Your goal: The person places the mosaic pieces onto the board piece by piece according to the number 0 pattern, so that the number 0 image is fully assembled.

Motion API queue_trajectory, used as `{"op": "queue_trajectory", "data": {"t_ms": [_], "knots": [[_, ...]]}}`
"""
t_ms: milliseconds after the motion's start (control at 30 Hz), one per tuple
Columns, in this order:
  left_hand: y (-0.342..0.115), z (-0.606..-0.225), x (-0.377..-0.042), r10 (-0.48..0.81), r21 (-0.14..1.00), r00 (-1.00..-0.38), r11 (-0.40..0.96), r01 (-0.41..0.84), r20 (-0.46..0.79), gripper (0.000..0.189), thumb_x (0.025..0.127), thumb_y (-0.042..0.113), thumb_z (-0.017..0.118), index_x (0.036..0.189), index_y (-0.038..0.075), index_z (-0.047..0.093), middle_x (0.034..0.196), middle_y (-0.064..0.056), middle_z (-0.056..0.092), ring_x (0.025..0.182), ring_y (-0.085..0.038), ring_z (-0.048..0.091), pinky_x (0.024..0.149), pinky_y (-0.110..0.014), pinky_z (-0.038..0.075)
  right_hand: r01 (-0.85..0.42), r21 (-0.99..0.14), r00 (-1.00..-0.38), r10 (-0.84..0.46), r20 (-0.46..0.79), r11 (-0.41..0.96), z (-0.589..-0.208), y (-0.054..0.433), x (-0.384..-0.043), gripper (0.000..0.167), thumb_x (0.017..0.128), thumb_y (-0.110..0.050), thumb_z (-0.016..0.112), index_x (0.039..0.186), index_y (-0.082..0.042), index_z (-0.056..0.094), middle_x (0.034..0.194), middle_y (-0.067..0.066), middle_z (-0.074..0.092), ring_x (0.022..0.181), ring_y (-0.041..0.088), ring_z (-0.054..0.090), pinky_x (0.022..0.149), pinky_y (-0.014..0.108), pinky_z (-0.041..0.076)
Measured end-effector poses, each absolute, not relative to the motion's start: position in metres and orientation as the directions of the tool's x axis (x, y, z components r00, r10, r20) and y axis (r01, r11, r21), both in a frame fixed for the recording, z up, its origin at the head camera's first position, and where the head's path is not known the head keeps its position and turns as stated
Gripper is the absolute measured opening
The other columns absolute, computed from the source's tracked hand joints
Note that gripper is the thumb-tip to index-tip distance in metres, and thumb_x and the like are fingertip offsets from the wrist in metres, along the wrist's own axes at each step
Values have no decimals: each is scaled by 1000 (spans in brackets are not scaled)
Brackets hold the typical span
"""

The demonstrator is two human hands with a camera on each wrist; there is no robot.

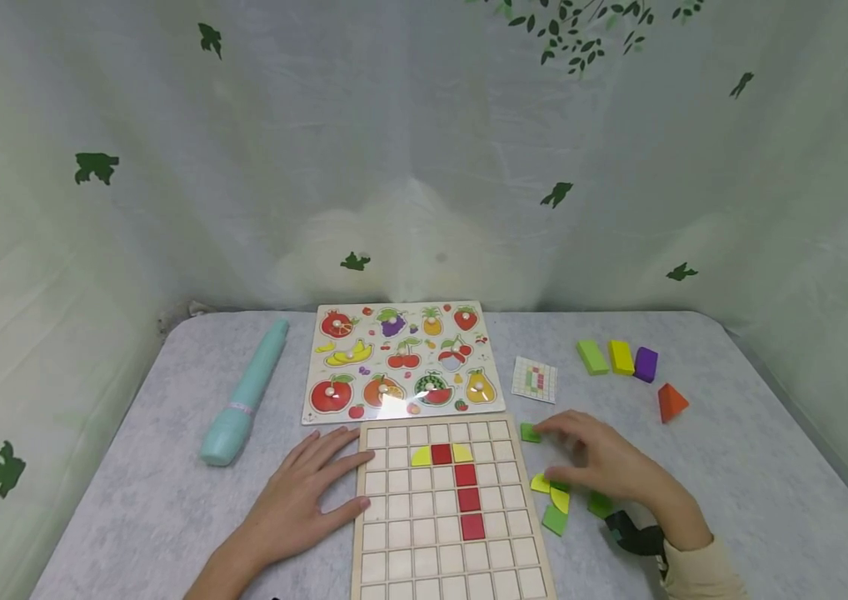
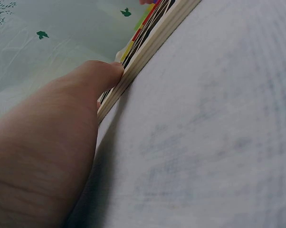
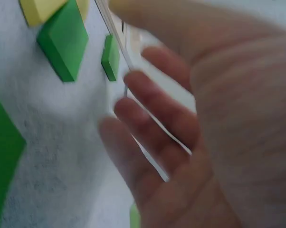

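Observation:
A wooden grid board (image 1: 391, 559) lies at the front middle. It carries several red square tiles (image 1: 469, 499) and two yellow quarter-round tiles (image 1: 421, 457). Fingers spread, my left hand (image 1: 296, 506) rests along the board's left edge, thumb and fingertips at the frame. My right hand (image 1: 607, 458) hovers right of the board, fingers loosely bent and nothing between them. Its fingertips are near a green square tile (image 1: 530, 432) by the frame. Below the thumb lie yellow quarter-round tiles (image 1: 560, 499) and another green tile (image 1: 555, 520); a darker green piece (image 1: 600, 504) is partly under the hand.
Behind the board is a fruit puzzle (image 1: 405, 397). A small grid pattern card (image 1: 534, 380) lies to its right. Green, yellow and purple blocks (image 1: 622, 357) and an orange triangular block (image 1: 671, 403) sit at the back right. A teal tapered object (image 1: 247, 396) lies left.

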State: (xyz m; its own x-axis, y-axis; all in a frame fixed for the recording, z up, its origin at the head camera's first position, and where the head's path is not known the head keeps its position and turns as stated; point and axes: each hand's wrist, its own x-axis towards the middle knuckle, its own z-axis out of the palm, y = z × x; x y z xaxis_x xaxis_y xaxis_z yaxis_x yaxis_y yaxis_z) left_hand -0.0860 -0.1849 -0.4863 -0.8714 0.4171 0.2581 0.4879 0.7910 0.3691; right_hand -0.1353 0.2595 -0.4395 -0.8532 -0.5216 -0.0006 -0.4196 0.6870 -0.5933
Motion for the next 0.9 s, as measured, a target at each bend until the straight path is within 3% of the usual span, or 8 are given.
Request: {"op": "queue_trajectory", "data": {"t_ms": [100, 267, 433, 633, 900], "knots": [[-185, -486, -86, 416, 372, -874, 792, 484, 253, 60, 89, 59, 73, 142, 34, 62, 157, 4, 50, 148, -18, 42, 126, -47, 23, -407, -629, -821, -568, -66, 662, -439, 261, -135, 50, 85, -45, 84, 127, -24, 67, 123, -9, 65, 102, 10, 56, 84, 25, 53], [-185, -486, -86, 411, 375, -878, 795, 476, 245, 61, 88, 59, 73, 142, 34, 62, 157, 4, 50, 148, -18, 41, 126, -47, 23, -419, -676, -776, -626, -81, 607, -442, 258, -135, 35, 89, -38, 82, 117, -23, 69, 111, -10, 66, 93, 7, 57, 79, 22, 53], [-185, -486, -86, 411, 375, -879, 796, 475, 241, 61, 88, 60, 73, 142, 34, 62, 157, 4, 49, 148, -18, 41, 127, -48, 23, -432, -645, -797, -602, -56, 631, -443, 255, -135, 25, 91, -34, 80, 110, -20, 70, 99, -11, 65, 84, 7, 56, 72, 22, 52], [-185, -486, -86, 414, 375, -877, 794, 479, 244, 61, 88, 60, 73, 143, 34, 62, 157, 5, 49, 148, -18, 41, 127, -47, 23, -421, -552, -840, -539, -62, 720, -442, 251, -136, 33, 88, -45, 80, 110, -22, 71, 90, -13, 61, 81, 3, 54, 69, 20, 49], [-185, -487, -86, 414, 377, -875, 790, 483, 252, 61, 89, 60, 72, 143, 34, 62, 157, 5, 49, 148, -17, 41, 126, -47, 23, -460, -581, -802, -595, -52, 671, -440, 253, -136, 27, 92, -26, 79, 119, -22, 74, 103, -14, 66, 84, 4, 55, 71, 21, 52]]}}
